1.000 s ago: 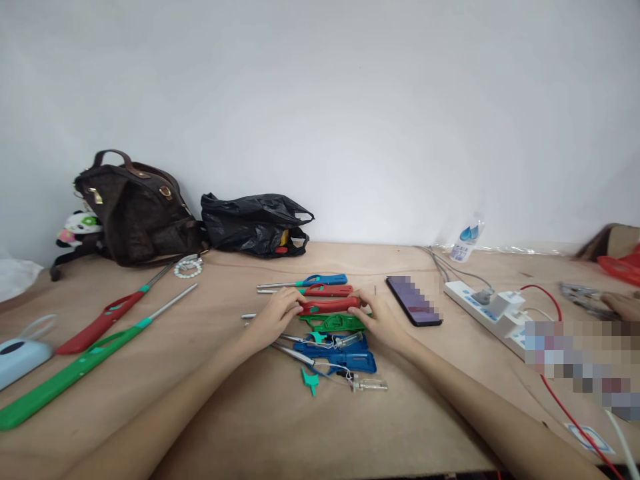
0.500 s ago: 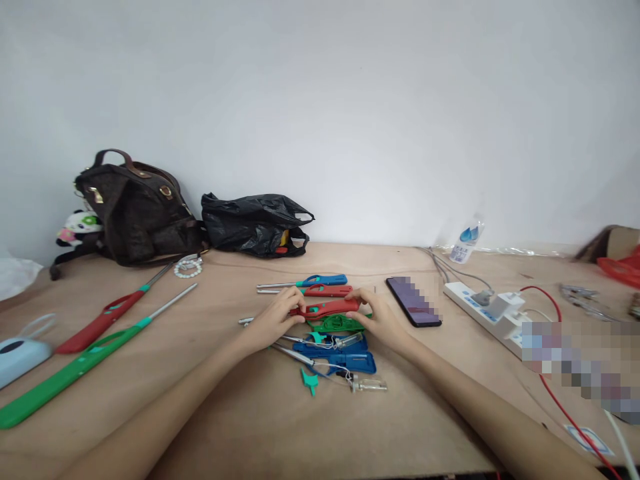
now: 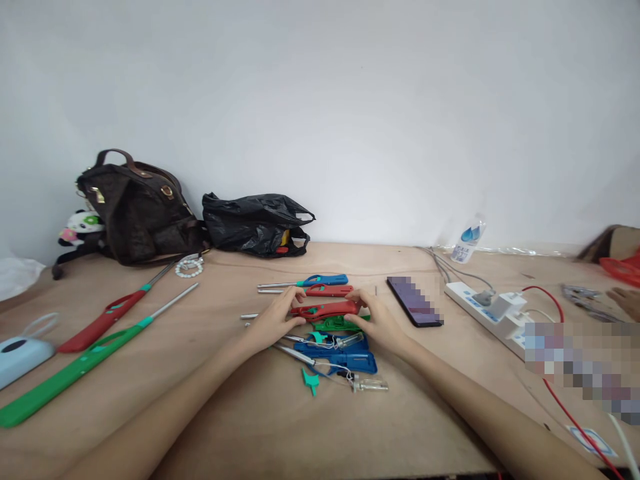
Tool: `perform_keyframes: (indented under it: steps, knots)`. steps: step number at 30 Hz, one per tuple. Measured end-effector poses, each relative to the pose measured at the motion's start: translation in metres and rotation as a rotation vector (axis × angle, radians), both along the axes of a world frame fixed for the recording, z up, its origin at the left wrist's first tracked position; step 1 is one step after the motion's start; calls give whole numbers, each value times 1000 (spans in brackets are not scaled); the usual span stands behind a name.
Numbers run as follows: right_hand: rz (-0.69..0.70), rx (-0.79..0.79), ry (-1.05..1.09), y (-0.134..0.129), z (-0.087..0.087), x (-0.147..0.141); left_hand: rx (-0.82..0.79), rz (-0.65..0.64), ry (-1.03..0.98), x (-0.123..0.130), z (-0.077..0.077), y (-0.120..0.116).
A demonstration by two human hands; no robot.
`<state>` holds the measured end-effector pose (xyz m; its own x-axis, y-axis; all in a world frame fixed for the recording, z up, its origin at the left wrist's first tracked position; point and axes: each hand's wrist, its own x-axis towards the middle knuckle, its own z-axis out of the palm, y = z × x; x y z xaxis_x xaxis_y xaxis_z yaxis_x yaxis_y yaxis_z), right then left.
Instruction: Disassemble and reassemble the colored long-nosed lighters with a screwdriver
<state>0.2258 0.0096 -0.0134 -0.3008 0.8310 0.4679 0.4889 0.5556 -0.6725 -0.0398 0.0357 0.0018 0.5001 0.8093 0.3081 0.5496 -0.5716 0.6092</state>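
A red long-nosed lighter point(image 3: 330, 310) with a green trigger and a metal tube pointing left lies in the middle of the table. My left hand point(image 3: 277, 320) is at its left end, thumb and fingers apart. At the right end, my right hand point(image 3: 375, 320) also has its fingers spread around the handle. Just nearer lies a green lighter shell point(image 3: 340, 324), partly hidden by my right thumb. Closer still are opened blue lighter shells point(image 3: 363, 362) with metal tubes point(image 3: 296, 353), clear gas tanks point(image 3: 370, 385) and a loose green trigger point(image 3: 311, 381).
Behind the hands lie a blue lighter point(image 3: 330, 280) and another red lighter point(image 3: 333, 291). A phone point(image 3: 413, 303) and a power strip point(image 3: 490, 320) sit to the right. Long green point(image 3: 65, 370) and red lighters point(image 3: 105, 320) lie left. A backpack point(image 3: 140, 220) and black bag point(image 3: 255, 223) stand behind.
Both hands have loosened from the red lighter, fingers spreading apart. It has come down slightly onto the table, and its tube shows more clearly.
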Motion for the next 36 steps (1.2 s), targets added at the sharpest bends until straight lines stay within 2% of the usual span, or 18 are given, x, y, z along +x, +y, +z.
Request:
perform_keyframes:
  steps: [8,13,20,23,29,36]
  knots:
    - [-62,-167,95,1,-2,-4,-40,-8,13,-1,-8,4]
    - [-38,-170,190,1,1,-6,-25,-10,22,0,-7,1]
    - [-173,-235,427,9,-1,0,-16,-22,33,0,-7,1]
    - [-231,-209,461,15,-4,4,-10,-26,32,1,-7,1]
    - [-276,-40,215,13,-8,6,10,-45,37,0,-4,0]
    - [-80,25,-232,0,-4,-5,102,-113,99,2,-1,-3]
